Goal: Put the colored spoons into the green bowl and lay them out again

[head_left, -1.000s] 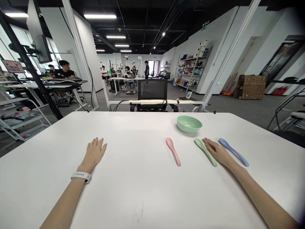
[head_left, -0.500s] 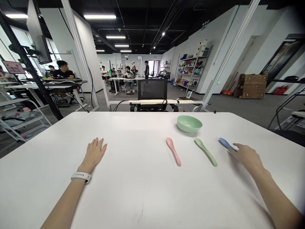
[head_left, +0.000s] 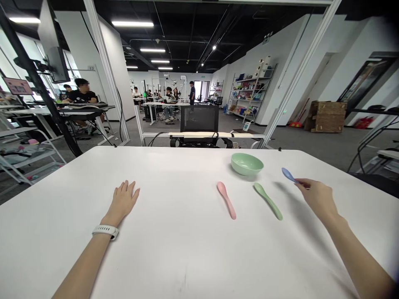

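Observation:
My right hand pinches a blue spoon above the table, its bowl end pointing up and left; the handle is mostly hidden by my fingers. My left hand lies flat on the table at the left, fingers spread, holding nothing. Between my hands, a pink spoon and a green spoon rest on the tabletop, the green one nearer my right hand. Behind these spoons stands a light green bowl, whose visible inside shows nothing in it.
The white table fills the foreground. Past its far edge are a metal frame bar and a black mesh chair. A white cart stands off to the left. Other people sit or stand farther back in the room.
My right hand has closed on the blue spoon and lifted it off the table, moving it slightly up and left. My left hand stays in place.

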`<state>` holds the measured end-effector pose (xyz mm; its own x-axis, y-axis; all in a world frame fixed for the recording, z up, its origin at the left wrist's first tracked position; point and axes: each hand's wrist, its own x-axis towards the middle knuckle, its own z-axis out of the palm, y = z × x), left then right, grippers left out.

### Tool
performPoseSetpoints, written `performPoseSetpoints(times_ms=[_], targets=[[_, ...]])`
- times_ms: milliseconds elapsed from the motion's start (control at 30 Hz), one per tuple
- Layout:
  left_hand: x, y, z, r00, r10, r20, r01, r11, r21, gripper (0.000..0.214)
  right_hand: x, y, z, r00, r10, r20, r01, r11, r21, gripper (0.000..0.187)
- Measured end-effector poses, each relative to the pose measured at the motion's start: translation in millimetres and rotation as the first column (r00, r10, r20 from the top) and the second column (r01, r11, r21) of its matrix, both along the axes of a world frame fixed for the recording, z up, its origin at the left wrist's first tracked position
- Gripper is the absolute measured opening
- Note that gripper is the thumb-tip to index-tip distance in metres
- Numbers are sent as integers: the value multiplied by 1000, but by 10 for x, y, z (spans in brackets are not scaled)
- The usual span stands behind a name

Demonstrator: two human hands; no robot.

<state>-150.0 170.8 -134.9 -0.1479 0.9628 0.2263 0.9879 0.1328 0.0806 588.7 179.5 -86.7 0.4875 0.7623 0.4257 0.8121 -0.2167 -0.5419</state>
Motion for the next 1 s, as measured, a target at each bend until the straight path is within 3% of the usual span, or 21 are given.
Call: performPoseSetpoints(times_ms=[133,267,367,567,700,833,1000], targets=[[7,1,-29,1000,11,-5,-11,1000,4,76,-433,294,423,989,132,72,-129,990,-54,39],[16,-1,-49,1000,16,-8,-16,1000,19,75,-823,648,685,936,272,223,-213,943,-257,41],[24,-7,-56,1000,13,-7,-13,999,40,72,-1006,873,704,912,313,265,-214,914,-343,37],[56,-25,-55,1000,8,-3,-8,998,60,71,-1130,1127,562,895,335,294,-212,900,-380,32],[79,-41,-46,1000,18,9,-19,997,71,71,-1131,1116,529,900,322,294,-207,909,-361,28],[81,-50,-45,1000,13,11,-13,997,81,70,-1032,913,561,931,271,246,-194,935,-296,42],[73,-50,-38,1000,6,12,-7,999,52,72,-648,512,396,970,159,186,-159,987,-16,52]])
